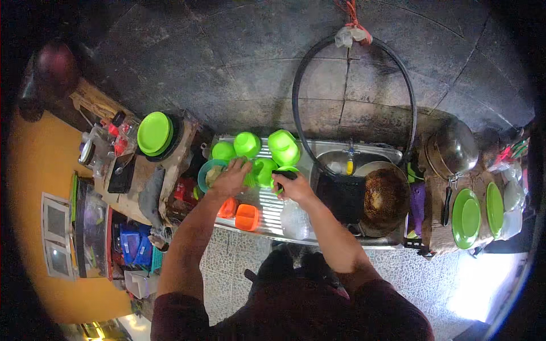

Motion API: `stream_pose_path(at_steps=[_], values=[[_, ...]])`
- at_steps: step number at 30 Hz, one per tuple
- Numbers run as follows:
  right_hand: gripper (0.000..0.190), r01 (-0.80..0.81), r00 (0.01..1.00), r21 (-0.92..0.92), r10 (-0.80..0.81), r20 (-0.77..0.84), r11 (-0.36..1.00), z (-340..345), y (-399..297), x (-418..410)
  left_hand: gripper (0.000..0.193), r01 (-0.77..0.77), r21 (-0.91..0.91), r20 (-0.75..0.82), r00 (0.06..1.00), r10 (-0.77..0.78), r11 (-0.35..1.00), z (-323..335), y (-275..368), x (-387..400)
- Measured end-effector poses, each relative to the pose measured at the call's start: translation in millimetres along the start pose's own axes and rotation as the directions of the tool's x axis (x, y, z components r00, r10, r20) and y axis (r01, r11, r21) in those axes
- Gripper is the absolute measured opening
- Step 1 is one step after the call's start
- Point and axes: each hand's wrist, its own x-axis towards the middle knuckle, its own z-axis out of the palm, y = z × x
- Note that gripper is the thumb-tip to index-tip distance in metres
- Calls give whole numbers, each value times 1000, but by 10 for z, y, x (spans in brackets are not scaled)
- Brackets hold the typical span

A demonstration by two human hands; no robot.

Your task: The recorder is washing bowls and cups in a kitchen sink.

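Note:
My left hand [231, 178] is spread at the right edge of a teal bowl [204, 174], with a pale sponge-like thing [214, 174] inside; whether it grips anything under the fingers is unclear. My right hand [294, 186] is closed on a black handle [285, 174], whose far end I cannot make out, over a bright green dish [278, 189]. Green bowls [247, 145] stand upside down behind both hands on the ribbed steel drainboard [273, 213]. Nearer me lie orange containers [247, 217] and a clear plastic container [295, 219].
On the right, the sink [332, 158] has a yellow-tipped tap [350, 166], a black rectangular pan [339, 198] and a scorched wok [384, 198]. A black hose [295, 89] loops above. Green plates stand on the left counter [153, 133] and right counter [466, 218].

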Motion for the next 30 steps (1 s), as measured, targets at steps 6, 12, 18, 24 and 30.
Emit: stream_pose_path(at_steps=[6, 12, 18, 24, 30], values=[[25, 37, 998, 5, -36, -46, 999, 87, -35, 32, 93, -45, 131, 177, 984, 22, 990, -190, 114, 23], [29, 41, 995, 60, -35, -99, 997, 285, -16, 147, 83, -17, 84, 200, 980, 0, 996, -64, -163, 34], [28, 52, 994, 53, -46, -104, 997, 426, 45, 194, 52, -111, -8, 211, 971, 110, 994, -178, -252, 109], [26, 50, 988, -55, -58, -143, 997, 585, 0, 18, 34, -324, 0, 226, 922, 316, 946, -175, -425, 210], [27, 105, 967, -206, -148, -207, 973, 651, 105, -130, 29, -387, -77, 105, 914, 393, 919, -93, -549, 214]])
